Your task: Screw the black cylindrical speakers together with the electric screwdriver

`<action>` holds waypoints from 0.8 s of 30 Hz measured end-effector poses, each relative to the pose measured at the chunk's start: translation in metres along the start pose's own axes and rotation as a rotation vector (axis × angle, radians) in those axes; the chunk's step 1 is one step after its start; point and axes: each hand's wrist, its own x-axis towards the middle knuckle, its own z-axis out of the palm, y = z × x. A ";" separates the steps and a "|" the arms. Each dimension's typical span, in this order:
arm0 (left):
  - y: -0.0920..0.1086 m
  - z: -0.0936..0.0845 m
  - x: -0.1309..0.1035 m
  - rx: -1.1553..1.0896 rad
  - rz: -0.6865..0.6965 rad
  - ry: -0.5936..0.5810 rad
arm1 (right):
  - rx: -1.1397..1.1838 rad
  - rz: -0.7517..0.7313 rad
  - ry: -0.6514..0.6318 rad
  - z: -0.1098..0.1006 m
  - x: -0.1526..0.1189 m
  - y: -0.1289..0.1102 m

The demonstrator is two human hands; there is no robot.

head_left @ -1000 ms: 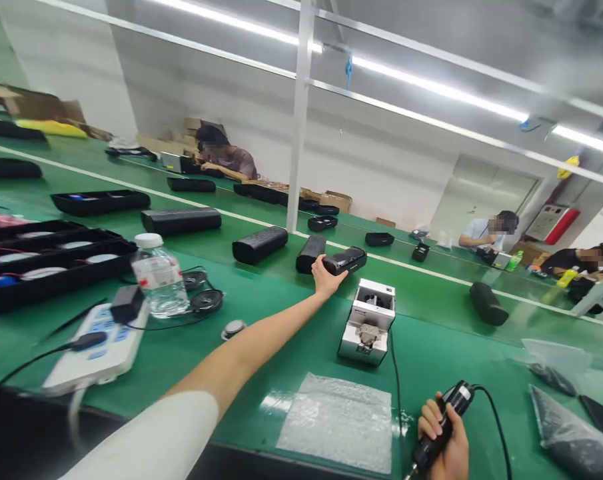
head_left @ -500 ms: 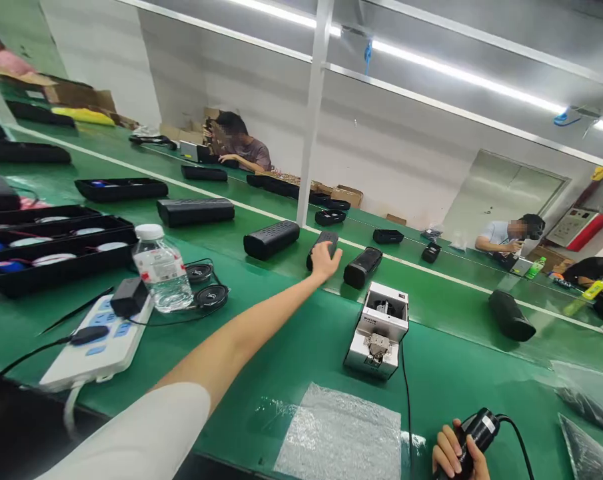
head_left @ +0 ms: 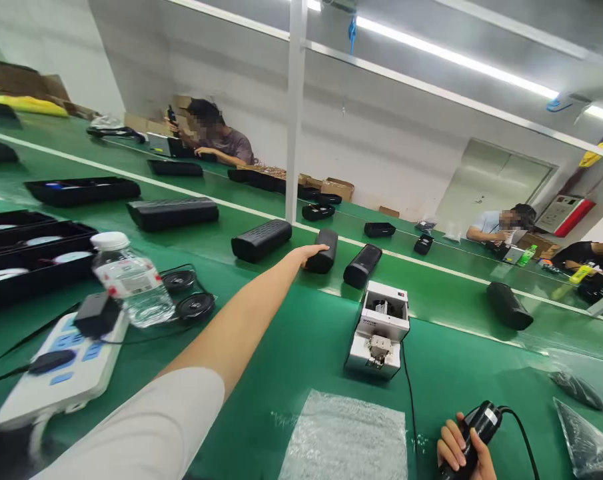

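Change of contact at a green worktop (head_left: 281, 347), seen from the head camera. The left hand (head_left: 306, 255), which a second ago held a black case (head_left: 362, 267) by one end, has let it go; that case now lies apart from the hand on the brighter green strip (head_left: 431, 293) beyond the worktop, just behind a white machine (head_left: 376, 333). The hand has shifted to a neighbouring black case (head_left: 322, 252), lying on the same strip between the released one and a third case (head_left: 261, 240). It reaches against this neighbour's left side, with a digit over the top; whether it is closed in a firm grip cannot be told. The right hand (head_left: 464, 447) remains curled around a corded black driver (head_left: 481, 427), its tip out of frame, near a bubble-wrap sheet (head_left: 346, 440) on the worktop. The change suggests that handling of the released case is over for the moment and that attention has passed to its neighbour, while the driver, well apart from both, is held but not applied to either.
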 end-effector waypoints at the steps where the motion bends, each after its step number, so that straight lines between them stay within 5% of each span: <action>1: -0.001 0.001 -0.005 -0.035 -0.008 -0.012 | -0.006 0.003 0.006 0.004 -0.001 -0.003; 5: -0.005 -0.005 -0.038 -0.184 0.024 -0.044 | -0.024 0.016 0.014 0.025 -0.008 -0.008; 10: -0.021 -0.033 -0.105 -0.253 0.178 -0.039 | -0.014 -0.007 0.005 0.049 -0.017 -0.006; 18: -0.117 -0.087 -0.254 0.031 0.534 0.032 | 0.008 -0.012 -0.020 0.054 -0.017 -0.003; 21: -0.146 -0.075 -0.312 0.496 0.839 -0.138 | 0.008 -0.018 -0.029 0.056 -0.017 -0.002; 24: -0.165 -0.030 -0.340 0.866 1.057 -0.299 | -0.005 -0.021 -0.047 0.057 -0.018 -0.003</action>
